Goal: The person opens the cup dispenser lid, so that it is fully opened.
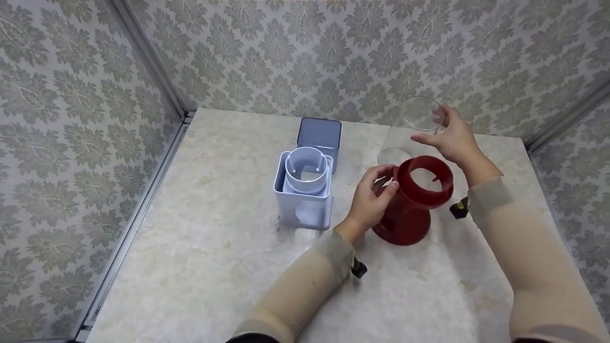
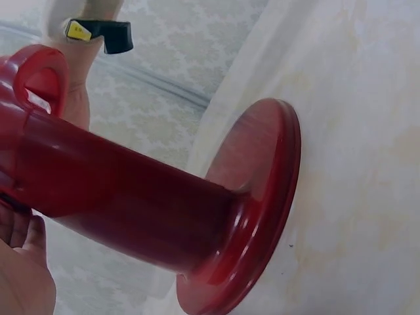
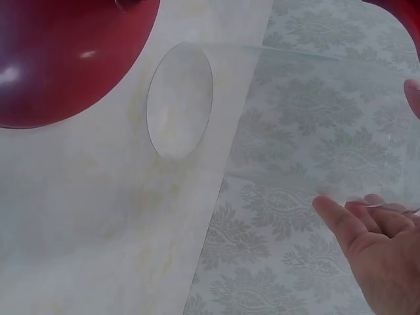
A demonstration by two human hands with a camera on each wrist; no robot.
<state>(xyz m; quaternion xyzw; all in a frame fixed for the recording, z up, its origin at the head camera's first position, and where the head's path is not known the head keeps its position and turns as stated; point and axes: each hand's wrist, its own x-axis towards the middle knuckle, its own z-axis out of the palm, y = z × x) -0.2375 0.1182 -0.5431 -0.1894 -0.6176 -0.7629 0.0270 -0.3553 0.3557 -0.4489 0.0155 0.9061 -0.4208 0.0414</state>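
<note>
My left hand (image 1: 369, 202) grips the side of the upper ring of a red plastic stand (image 1: 405, 221). The stand has a narrow body and a wide round base; in the left wrist view its side loop (image 2: 46, 75) shows near the top. Behind the stand, my right hand (image 1: 455, 136) holds a clear cylinder (image 1: 398, 136) near its upper rim, thumb on one side and fingers on the other. The cylinder leans, and its lower end (image 3: 180, 102) shows as an oval near the red base in the right wrist view.
To the left stands a pale blue-white square container (image 1: 305, 209) with a round collar (image 1: 307, 181) at its top. Behind it is a bluish see-through square canister (image 1: 320, 131). Patterned walls (image 1: 305, 57) border the marbled tabletop (image 1: 214, 238) at the back and sides.
</note>
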